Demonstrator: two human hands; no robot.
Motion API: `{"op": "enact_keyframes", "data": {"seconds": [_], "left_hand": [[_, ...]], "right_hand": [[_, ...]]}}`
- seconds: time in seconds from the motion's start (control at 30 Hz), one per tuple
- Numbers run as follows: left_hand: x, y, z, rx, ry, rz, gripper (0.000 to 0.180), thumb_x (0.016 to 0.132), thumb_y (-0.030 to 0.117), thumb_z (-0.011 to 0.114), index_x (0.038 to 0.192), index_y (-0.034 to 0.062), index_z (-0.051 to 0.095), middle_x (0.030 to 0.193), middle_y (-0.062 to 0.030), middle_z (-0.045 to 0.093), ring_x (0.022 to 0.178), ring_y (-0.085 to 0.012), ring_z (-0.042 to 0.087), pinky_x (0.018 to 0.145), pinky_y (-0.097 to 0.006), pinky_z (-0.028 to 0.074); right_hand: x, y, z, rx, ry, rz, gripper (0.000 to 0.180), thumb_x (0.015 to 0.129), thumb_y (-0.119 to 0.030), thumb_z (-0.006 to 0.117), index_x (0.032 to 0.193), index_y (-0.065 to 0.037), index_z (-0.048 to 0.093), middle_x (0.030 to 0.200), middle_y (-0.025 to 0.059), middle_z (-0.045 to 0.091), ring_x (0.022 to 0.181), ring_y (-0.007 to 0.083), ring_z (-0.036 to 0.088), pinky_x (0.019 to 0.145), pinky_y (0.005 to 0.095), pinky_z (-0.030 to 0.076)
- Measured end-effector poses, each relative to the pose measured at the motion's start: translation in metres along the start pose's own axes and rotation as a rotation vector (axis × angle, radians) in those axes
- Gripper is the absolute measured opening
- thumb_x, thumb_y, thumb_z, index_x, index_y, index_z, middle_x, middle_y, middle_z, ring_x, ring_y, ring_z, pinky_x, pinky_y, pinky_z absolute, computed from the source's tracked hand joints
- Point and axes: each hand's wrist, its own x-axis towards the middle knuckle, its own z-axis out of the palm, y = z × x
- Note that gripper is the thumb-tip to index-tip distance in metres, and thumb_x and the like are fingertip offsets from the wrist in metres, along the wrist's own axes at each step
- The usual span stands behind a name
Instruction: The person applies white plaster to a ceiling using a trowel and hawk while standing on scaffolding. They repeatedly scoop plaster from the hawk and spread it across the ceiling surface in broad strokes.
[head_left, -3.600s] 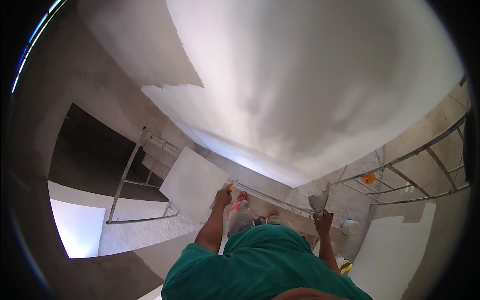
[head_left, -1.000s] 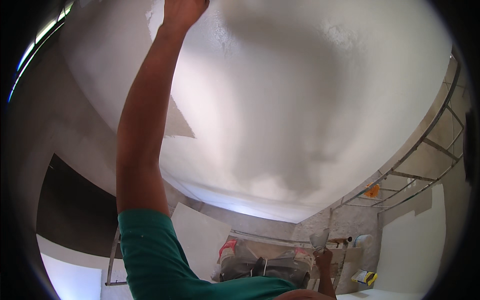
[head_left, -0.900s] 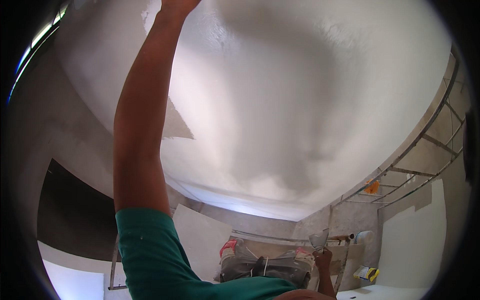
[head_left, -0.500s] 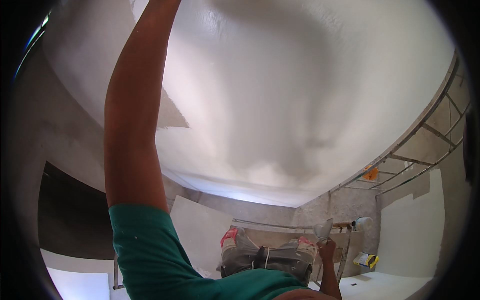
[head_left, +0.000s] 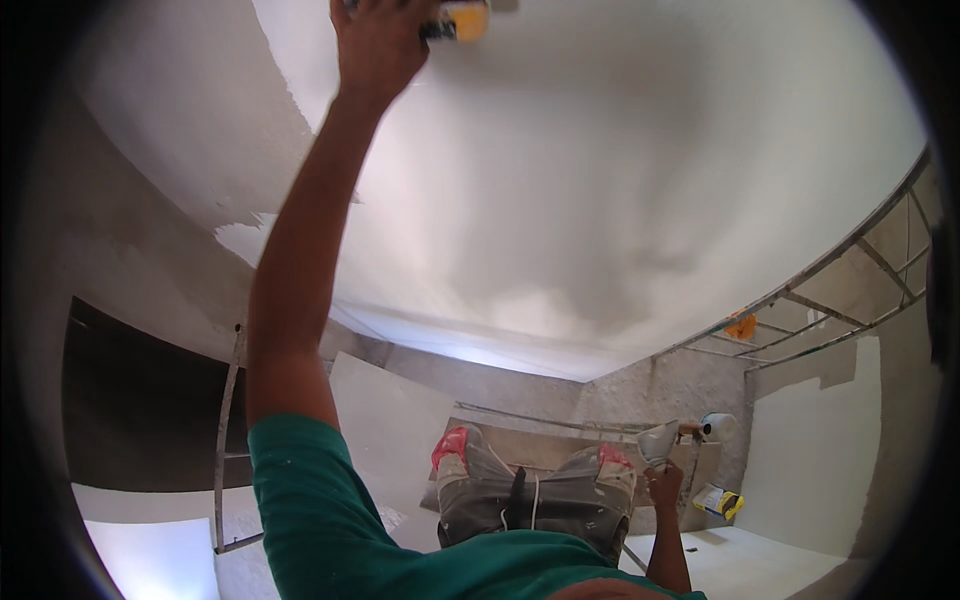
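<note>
My left arm reaches up across the view, and my left hand [head_left: 382, 50] is closed on a yellow-and-black-handled plastering tool [head_left: 467, 20] at the top edge. Part of this tool is cut off by the frame. It is held against or close to a smooth white-coated surface [head_left: 520, 200]; contact cannot be made out. Low on the right, my right hand [head_left: 663, 482] grips a putty knife [head_left: 657, 442] by its lower end, its broad pale blade pointing up. A shadow falls over the middle of the white coat, and bare grey plaster [head_left: 200, 120] borders its ragged left edge.
Below me lies a plank [head_left: 560, 450] of the scaffold. A white bucket [head_left: 718, 427] and a yellow-and-dark bag [head_left: 718, 502] sit to the right. A metal scaffold frame [head_left: 850, 240] with an orange thing [head_left: 741, 326] curves along the right. A dark opening [head_left: 150, 400] is at left.
My left hand has come down into view with the plastering tool. The view has shifted slightly, showing more of the ragged coat edge at left. My right hand still holds the putty knife.
</note>
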Motion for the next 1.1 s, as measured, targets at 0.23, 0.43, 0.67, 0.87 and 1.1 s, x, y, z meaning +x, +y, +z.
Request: {"op": "enact_keyframes", "data": {"seconds": [0.23,0.43,0.67,0.87,1.1], "left_hand": [[-0.165,0.061,0.053,-0.109,-0.144,-0.114,0.067,0.077,-0.001,0.056,0.137,0.0287,0.046,0.139,-0.0042,0.044,0.127,-0.0366,0.042,0.097,-0.067,0.029],[-0.273,0.086,0.050,-0.204,-0.354,-0.125,0.062,0.079,0.002,0.057,0.134,0.0289,0.050,0.142,-0.0040,0.042,0.130,-0.0373,0.039,0.103,-0.068,0.022],[-0.112,-0.013,0.008,-0.175,0.038,-0.164,0.073,0.072,0.002,0.065,0.138,0.0253,0.046,0.140,-0.0063,0.045,0.129,-0.0354,0.040,0.103,-0.062,0.026],[0.044,-0.086,-0.003,-0.006,0.139,-0.132,0.071,0.080,-0.003,0.053,0.144,0.0215,0.036,0.147,-0.0147,0.037,0.132,-0.0408,0.035,0.107,-0.060,0.025],[0.067,-0.109,-0.001,0.082,0.129,-0.167,0.065,0.085,0.006,0.054,0.145,0.0240,0.034,0.147,-0.0125,0.037,0.133,-0.0352,0.037,0.108,-0.059,0.026]], "right_hand": [[0.007,0.046,0.008,-0.074,0.042,-0.055,0.017,0.065,-0.005,0.063,0.080,0.003,0.064,0.053,0.0064,0.056,0.044,0.0123,0.052,0.042,0.0312,0.041],[0.016,0.045,0.007,-0.231,0.011,-0.165,0.021,0.063,-0.008,0.066,0.080,0.004,0.063,0.059,0.0122,0.058,0.051,0.0201,0.056,0.050,0.0349,0.044],[0.007,-0.014,0.015,-0.125,-0.031,-0.027,0.022,0.061,-0.012,0.065,0.071,0.007,0.059,0.054,0.0151,0.055,0.053,0.0212,0.056,0.052,0.0393,0.045],[0.022,0.024,0.032,-0.246,0.016,-0.190,0.023,0.061,-0.012,0.063,0.074,0.006,0.061,0.056,0.0133,0.056,0.054,0.0167,0.054,0.053,0.0365,0.044],[0.028,0.016,0.043,-0.135,-0.097,-0.030,0.020,0.063,-0.010,0.064,0.076,0.005,0.064,0.059,0.0072,0.061,0.056,0.0118,0.053,0.052,0.0334,0.044]]}}
